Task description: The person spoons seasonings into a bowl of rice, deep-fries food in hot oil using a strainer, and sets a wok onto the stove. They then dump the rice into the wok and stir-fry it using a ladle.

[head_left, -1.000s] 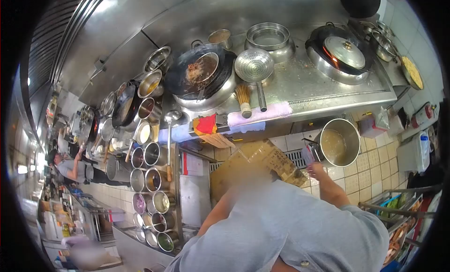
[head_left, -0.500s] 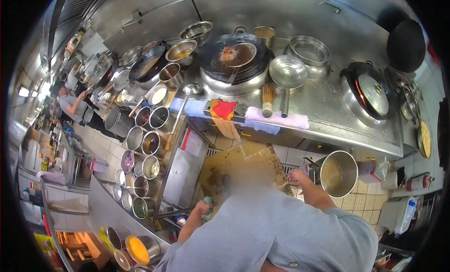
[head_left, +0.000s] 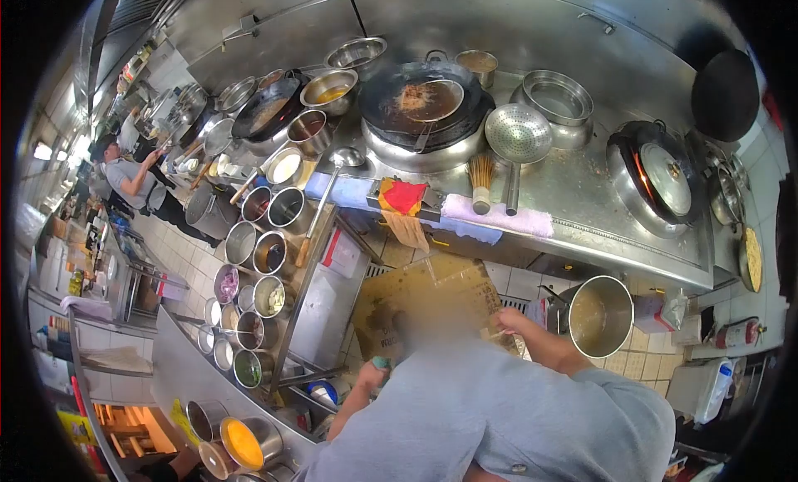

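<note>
My left hand (head_left: 368,374) is closed around a small green thing (head_left: 381,362) that looks like a cloth or scouring pad. It is low in front of me, near the shelf of the side counter. My right hand (head_left: 506,320) is curled at the right edge of the brown cardboard (head_left: 449,281) on the floor; what its fingers hold, if anything, is hidden. To its right stands a deep steel pot (head_left: 622,314) with cloudy brownish liquid. A blurred patch covers the middle of the cardboard between both hands.
The range holds a wok (head_left: 374,108) with a strainer (head_left: 453,108), a perforated skimmer (head_left: 518,133), a bamboo brush (head_left: 480,179) and a lidded wok (head_left: 665,179). Several steel containers (head_left: 241,243) line the left counter. A person (head_left: 133,174) stands at far left.
My right hand has moved left over the cardboard's edge, and my left hand has come slightly right with the green thing. The whole view has shifted a little.
</note>
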{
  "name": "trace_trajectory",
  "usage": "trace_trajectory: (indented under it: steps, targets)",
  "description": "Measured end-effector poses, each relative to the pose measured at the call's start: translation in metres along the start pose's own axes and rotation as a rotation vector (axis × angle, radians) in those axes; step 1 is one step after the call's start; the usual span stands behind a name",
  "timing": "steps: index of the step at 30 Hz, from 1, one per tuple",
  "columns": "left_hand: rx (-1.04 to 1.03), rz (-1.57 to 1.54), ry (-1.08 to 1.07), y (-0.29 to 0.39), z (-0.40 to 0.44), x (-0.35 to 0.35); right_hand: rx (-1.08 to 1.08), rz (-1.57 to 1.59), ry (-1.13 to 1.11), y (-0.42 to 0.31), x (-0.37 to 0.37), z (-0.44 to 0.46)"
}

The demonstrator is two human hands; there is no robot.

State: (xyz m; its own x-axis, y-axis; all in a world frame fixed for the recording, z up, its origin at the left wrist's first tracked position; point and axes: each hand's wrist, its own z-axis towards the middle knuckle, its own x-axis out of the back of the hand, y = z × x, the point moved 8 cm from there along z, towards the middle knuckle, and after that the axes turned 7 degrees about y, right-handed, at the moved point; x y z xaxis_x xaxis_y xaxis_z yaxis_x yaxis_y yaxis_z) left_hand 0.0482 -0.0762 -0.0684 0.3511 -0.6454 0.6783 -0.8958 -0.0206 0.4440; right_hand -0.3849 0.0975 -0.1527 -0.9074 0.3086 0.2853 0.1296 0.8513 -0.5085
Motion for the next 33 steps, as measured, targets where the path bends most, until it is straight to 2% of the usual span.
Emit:
trace_trajectory:
  steps: [2, 5, 6, 7, 8, 10, 12, 14, 17, 19, 20, 21, 25, 27, 29, 31, 33]
  targets:
    - [-0.007, -0.013, 0.016, 0.012, 0.006, 0.011, 0.015, 0.121, -0.100, -0.037, -0.021, 0.004]
    - [-0.041, -0.195, 0.072, 0.023, 0.015, 0.023, 0.271, 0.068, -0.273, -0.142, -0.036, 0.010]
    - [-0.048, -0.210, 0.106, 0.014, 0.028, 0.019, 0.317, 0.375, -0.186, -0.212, -0.027, -0.047]
    - [-0.060, -0.225, 0.142, 0.011, 0.038, 0.020, 0.481, 0.423, -0.331, -0.262, -0.027, -0.051]
    - [-0.066, -0.222, 0.140, 0.015, 0.041, 0.025, 0.387, 0.634, -0.382, -0.301, -0.030, -0.051]
    - [-0.018, -0.091, 0.133, 0.020, 0.040, 0.030, 0.405, 0.808, -0.319, -0.373, -0.016, -0.040]
    - [-0.022, -0.123, 0.100, 0.028, 0.037, 0.042, 0.379, 0.996, -0.243, -0.434, -0.003, -0.037]
    - [-0.043, -0.190, 0.114, 0.014, 0.052, 0.047, 0.321, 1.167, -0.209, -0.480, 0.007, -0.029]
    - [-0.003, -0.093, 0.111, 0.003, 0.078, 0.064, 0.319, 1.288, -0.142, -0.531, 0.020, -0.031]
    - [-0.011, -0.152, 0.096, 0.001, 0.097, 0.079, 0.241, 1.211, 0.007, -0.548, 0.031, -0.003]
    - [-0.047, -0.166, -0.007, 0.003, 0.107, 0.084, 0.198, 1.169, 0.080, -0.552, 0.034, 0.002]
    - [-0.083, -0.178, -0.114, 0.004, 0.112, 0.086, 0.195, 1.165, 0.090, -0.556, 0.034, 0.006]
    - [-0.046, -0.117, -0.120, 0.000, 0.145, 0.109, 0.288, 1.293, -0.007, -0.569, 0.057, -0.004]
    - [-0.175, 0.021, -0.157, -0.023, 0.182, 0.092, 0.243, 1.477, -0.215, -0.562, 0.070, -0.006]
    - [-0.451, 0.211, -0.259, -0.041, 0.218, 0.066, 0.243, 1.544, -0.214, -0.543, 0.087, -0.022]
    - [-0.570, 0.296, -0.322, -0.031, 0.229, 0.068, 0.328, 1.511, -0.216, -0.523, 0.105, -0.058]
    - [-0.199, 0.158, -0.073, -0.023, 0.240, 0.107, 0.367, 1.528, -0.211, -0.497, 0.120, -0.106]
